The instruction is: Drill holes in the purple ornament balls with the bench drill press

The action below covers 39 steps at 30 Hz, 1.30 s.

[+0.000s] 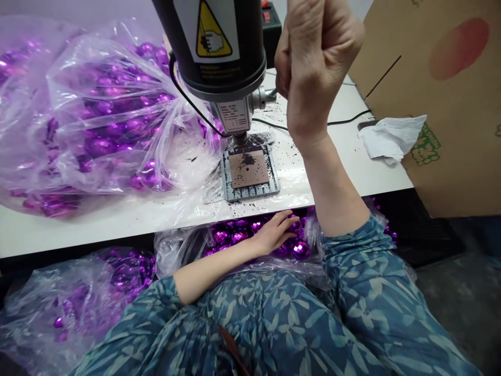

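In front of me stands a small bench drill press (225, 47) with a hand-warning label on its dark housing. My right hand (319, 57) is raised in a fist beside the housing, closed round the press's feed handle, which the fingers mostly hide. A brown square plate (254, 175) with a hole and dark shavings lies on the slotted metal base (252, 197). No ball is on the plate. My left hand (276, 232) rests with fingers stretched out on shiny purple faceted balls (239, 237) in an open clear plastic bag below the table edge.
A large clear bag of purple balls (105, 115) fills the table's left side. Another bag (78, 303) sits lower left. A cardboard box (442, 130) stands right, near a crumpled white tissue (391, 138). A black cable (348, 121) crosses the white table (188, 209). Dark shavings lie around the base.
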Available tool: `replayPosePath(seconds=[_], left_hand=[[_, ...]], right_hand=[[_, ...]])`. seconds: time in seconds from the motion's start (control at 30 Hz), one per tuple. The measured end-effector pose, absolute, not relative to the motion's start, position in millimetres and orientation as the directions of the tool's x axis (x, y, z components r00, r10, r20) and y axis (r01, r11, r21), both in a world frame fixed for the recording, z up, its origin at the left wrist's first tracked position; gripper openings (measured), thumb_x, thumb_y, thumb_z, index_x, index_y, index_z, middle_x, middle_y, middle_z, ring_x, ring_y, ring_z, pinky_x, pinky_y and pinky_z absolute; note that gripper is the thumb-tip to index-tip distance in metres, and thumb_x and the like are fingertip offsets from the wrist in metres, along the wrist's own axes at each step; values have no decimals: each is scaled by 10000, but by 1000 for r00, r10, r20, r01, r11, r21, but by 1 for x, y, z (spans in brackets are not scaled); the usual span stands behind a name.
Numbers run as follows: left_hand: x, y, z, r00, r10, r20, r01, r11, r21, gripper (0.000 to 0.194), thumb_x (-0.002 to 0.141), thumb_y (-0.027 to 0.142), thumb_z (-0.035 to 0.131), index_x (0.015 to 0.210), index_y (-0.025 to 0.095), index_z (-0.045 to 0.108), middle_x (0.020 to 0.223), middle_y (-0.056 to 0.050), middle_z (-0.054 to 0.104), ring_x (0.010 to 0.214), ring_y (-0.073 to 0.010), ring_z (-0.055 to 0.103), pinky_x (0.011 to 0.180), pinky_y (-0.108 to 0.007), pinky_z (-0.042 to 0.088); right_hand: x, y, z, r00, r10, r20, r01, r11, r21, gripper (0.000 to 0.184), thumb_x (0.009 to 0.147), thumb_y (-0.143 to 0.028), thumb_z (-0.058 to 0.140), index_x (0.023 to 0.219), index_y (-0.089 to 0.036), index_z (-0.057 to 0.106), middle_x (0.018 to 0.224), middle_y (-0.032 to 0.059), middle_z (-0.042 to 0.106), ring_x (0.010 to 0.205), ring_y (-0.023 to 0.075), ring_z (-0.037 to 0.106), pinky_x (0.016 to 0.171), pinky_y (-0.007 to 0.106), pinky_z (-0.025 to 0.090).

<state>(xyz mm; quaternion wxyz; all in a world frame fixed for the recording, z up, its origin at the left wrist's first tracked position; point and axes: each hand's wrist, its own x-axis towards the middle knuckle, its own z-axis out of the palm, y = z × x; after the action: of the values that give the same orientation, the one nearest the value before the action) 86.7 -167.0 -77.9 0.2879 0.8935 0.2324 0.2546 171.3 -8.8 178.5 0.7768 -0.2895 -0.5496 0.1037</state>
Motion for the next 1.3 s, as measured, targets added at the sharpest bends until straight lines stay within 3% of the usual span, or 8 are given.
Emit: replayPosePath(seconds=[0.17, 0.23, 0.33, 0.4, 0.53, 0.7, 0.93, 1.3], left_hand=[[120, -166, -97, 811, 584, 26, 469, -676, 568, 485, 1037, 279, 462, 1515, 206, 429, 1468, -204, 578, 1287, -352, 639, 1067, -498, 567], [120, -169, -93, 814, 581, 6, 482, -681, 551, 524, 1029, 265, 459, 1542, 180, 397, 1497, -229, 551, 1320, -362, 619, 1086, -514, 549], [100, -170, -75, 848, 497, 185, 347, -785, 514, 500, 964, 179, 499, 1463, 196, 500, 1463, -211, 594, 1354, -353, 598, 1122, -507, 526], [75, -158, -59, 813, 417, 406, 214, -863, 457, 411, 916, 148, 530, 1308, 241, 611, 1362, -160, 678, 1324, -327, 621, 1098, -493, 546], [7, -95, -25, 430, 575, 697, 358, -817, 453, 238, 867, 65, 498, 912, 234, 660, 1000, -68, 769, 1107, -250, 712, 953, -438, 595], [-68, 21, 8, -24, 897, 441, 742, -280, 609, 300, 748, -4, 447, 750, 195, 671, 846, -71, 733, 879, -248, 701, 903, -427, 550], [-56, 106, 3, 231, 937, 260, 805, -335, 490, 497, 757, 44, 573, 1219, 196, 675, 1308, -138, 663, 1190, -312, 614, 1069, -462, 477], [-63, 88, -4, 101, 959, 265, 685, -260, 680, 560, 795, 194, 647, 1338, 190, 511, 1092, -85, 680, 916, -203, 643, 868, -338, 520]], right_hand=[[169, -19, 183, 372, 447, 814, 123, 845, -520, 375, 937, -55, 333, 616, -244, 290, 465, -73, 238, 387, 70, 162, 512, 255, 389], [171, -19, 182, 341, 454, 823, 191, 824, -534, 371, 949, -73, 343, 625, -244, 282, 475, -72, 246, 388, 71, 175, 515, 255, 391], [174, -14, 179, 316, 421, 851, 281, 815, -507, 386, 993, -193, 373, 625, -243, 266, 478, -65, 253, 392, 77, 206, 498, 266, 375], [176, -10, 178, 334, 379, 863, 279, 835, -474, 455, 995, -421, 411, 607, -239, 254, 464, -60, 274, 389, 73, 236, 473, 278, 353], [178, -5, 178, 386, 382, 840, 228, 842, -488, 614, 863, -704, 460, 544, -228, 240, 394, -63, 292, 341, 46, 267, 399, 277, 241], [180, -6, 180, 396, 391, 831, 72, 889, -453, 560, 893, -485, 606, 498, -186, 345, 387, -71, 323, 345, 20, 323, 425, 242, 226], [181, -12, 182, 383, 412, 827, 16, 892, -452, 547, 906, -388, 628, 471, -172, 377, 380, -65, 355, 329, 30, 304, 386, 258, 186], [181, -13, 179, 384, 396, 834, 28, 898, -440, 560, 940, -369, 576, 478, -144, 356, 392, -78, 307, 355, -1, 326, 412, 211, 191]])
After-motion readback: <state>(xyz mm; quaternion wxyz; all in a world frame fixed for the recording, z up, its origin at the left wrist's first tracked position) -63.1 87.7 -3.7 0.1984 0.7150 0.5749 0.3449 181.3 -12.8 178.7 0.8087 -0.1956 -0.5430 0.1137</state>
